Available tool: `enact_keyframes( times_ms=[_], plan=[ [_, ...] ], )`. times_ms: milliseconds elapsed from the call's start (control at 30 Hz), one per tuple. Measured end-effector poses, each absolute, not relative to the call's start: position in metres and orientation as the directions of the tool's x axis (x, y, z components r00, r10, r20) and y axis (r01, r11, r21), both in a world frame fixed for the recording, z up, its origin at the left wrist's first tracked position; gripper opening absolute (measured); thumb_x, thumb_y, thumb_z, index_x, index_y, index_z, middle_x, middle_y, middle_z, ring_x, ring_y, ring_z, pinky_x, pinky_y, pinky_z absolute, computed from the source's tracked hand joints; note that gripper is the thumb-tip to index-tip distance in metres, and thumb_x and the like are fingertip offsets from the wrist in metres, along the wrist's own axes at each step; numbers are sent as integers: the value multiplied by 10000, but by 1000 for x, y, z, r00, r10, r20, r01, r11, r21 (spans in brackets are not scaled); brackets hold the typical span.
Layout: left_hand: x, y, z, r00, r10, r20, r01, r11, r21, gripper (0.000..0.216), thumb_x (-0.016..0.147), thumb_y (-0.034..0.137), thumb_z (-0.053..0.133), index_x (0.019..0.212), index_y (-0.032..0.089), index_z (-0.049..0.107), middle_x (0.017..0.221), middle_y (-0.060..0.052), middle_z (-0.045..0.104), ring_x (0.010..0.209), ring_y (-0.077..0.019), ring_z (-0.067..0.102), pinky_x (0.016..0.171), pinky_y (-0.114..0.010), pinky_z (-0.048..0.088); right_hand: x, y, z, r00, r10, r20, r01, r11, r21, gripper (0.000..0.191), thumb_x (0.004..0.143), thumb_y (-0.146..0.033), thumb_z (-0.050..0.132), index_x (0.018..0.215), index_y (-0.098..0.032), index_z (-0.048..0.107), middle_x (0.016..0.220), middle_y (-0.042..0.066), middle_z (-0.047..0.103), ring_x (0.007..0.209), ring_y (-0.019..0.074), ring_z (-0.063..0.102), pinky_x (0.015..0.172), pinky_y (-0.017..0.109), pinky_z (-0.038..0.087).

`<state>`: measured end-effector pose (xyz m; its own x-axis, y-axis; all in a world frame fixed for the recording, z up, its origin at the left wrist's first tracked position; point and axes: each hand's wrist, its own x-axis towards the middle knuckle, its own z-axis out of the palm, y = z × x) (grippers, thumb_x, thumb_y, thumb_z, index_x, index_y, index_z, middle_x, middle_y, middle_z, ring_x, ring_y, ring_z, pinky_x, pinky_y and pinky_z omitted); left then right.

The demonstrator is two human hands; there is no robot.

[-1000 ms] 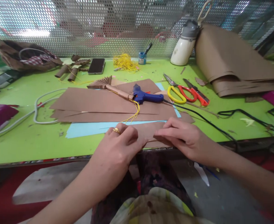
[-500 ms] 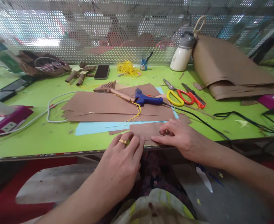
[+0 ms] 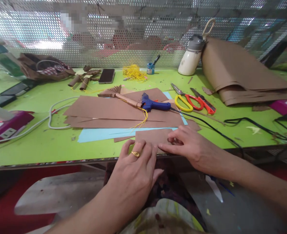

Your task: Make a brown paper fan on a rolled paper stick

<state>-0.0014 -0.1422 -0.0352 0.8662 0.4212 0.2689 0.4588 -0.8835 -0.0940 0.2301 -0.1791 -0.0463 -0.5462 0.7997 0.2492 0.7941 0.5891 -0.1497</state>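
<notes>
While our right hand (image 3: 192,148) keeps nearly the same spot, our left hand (image 3: 136,172) has moved rightward over the last half second, and its thumb now sticks out past the near edge of the tabletop (image 3: 48,148). What we have under both hands is a small brown paper piece (image 3: 145,136), lying at that near edge, just in front of the blue sheet (image 3: 93,135). Our left fingers are bent and close together on its near left part, with the thumb spread well away from them, so nothing is pinched there. Our right hand has one digit, probably the thumb, stretched out along the paper, and the others curled above it; whether they nip the paper or merely rest on it, we can't make out.

With the left thumb off the paper, we judge that the work has passed from pinching the near edge to pressing or smoothing along it. Our left hand now hides much of that edge, so we cannot say how its fold lies.

Beyond, the blue glue gun (image 3: 157,104) lies on the larger brown sheets (image 3: 97,107), beside the fan-ended paper tube (image 3: 127,99) with its yellow threads (image 3: 145,117); the scissors (image 3: 178,88) lie to their right.
</notes>
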Motion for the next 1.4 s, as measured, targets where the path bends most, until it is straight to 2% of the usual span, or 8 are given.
enact_keyframes(
  times_ms=[100, 200, 567, 933, 1067, 1200, 1400],
  plan=[
    [-1, -142, -37, 856, 430, 286, 469, -879, -82, 400, 899, 341, 474, 1197, 91, 568, 1123, -133, 603, 1086, -296, 489, 964, -500, 376, 232, -182, -47, -551, 789, 270, 786, 600, -150, 404, 908, -121, 421, 1260, -268, 555, 964, 75, 556, 838, 194, 436, 734, 333, 369],
    [-1, -141, -37, 849, 435, 300, 472, -879, -63, 373, 899, 323, 478, 1185, 103, 576, 1112, -123, 613, 1090, -291, 494, 944, -498, 386, 237, -186, -47, -531, 797, 290, 794, 587, -159, 446, 889, -68, 402, 1263, -253, 560, 1003, 90, 577, 849, 201, 450, 744, 345, 396],
    [-15, -130, -41, 838, 404, 367, 444, -896, -28, 357, 857, 294, 561, 1177, 137, 573, 1148, -124, 611, 1144, -306, 495, 947, -504, 406, 253, -202, -51, -457, 825, 332, 818, 537, -207, 518, 832, 11, 363, 1250, -212, 572, 1201, 124, 575, 1027, 239, 487, 872, 453, 464],
    [-37, -126, -38, 856, 378, 353, 423, -905, -57, 414, 848, 311, 579, 1233, 161, 553, 1282, -109, 567, 1233, -323, 441, 1027, -515, 347, 250, -209, -53, -413, 857, 308, 836, 491, -245, 587, 780, 73, 351, 1255, -210, 550, 1234, 127, 543, 1119, 257, 451, 956, 513, 418],
    [-35, -125, -41, 868, 330, 371, 378, -924, -62, 479, 857, 311, 569, 1298, 139, 494, 1318, -106, 543, 1254, -296, 418, 1072, -501, 297, 248, -208, -50, -422, 857, 296, 839, 493, -232, 538, 794, 66, 356, 1227, -182, 559, 1215, 137, 540, 1092, 250, 455, 947, 487, 420],
    [-31, -122, -45, 871, 342, 352, 375, -927, -29, 439, 876, 276, 537, 1276, 99, 500, 1247, -123, 582, 1163, -280, 480, 1016, -476, 359, 242, -205, -40, -436, 856, 279, 837, 499, -224, 426, 824, 11, 394, 1166, -156, 586, 1170, 143, 558, 1044, 251, 469, 909, 457, 431],
    [-31, -120, -47, 869, 361, 338, 384, -923, -4, 407, 888, 280, 509, 1254, 101, 504, 1210, -135, 575, 1101, -289, 489, 941, -468, 403, 218, -203, -30, -447, 852, 273, 857, 495, -141, 319, 849, -63, 439, 1109, -130, 611, 1108, 146, 595, 983, 270, 470, 875, 476, 407]
  ],
)
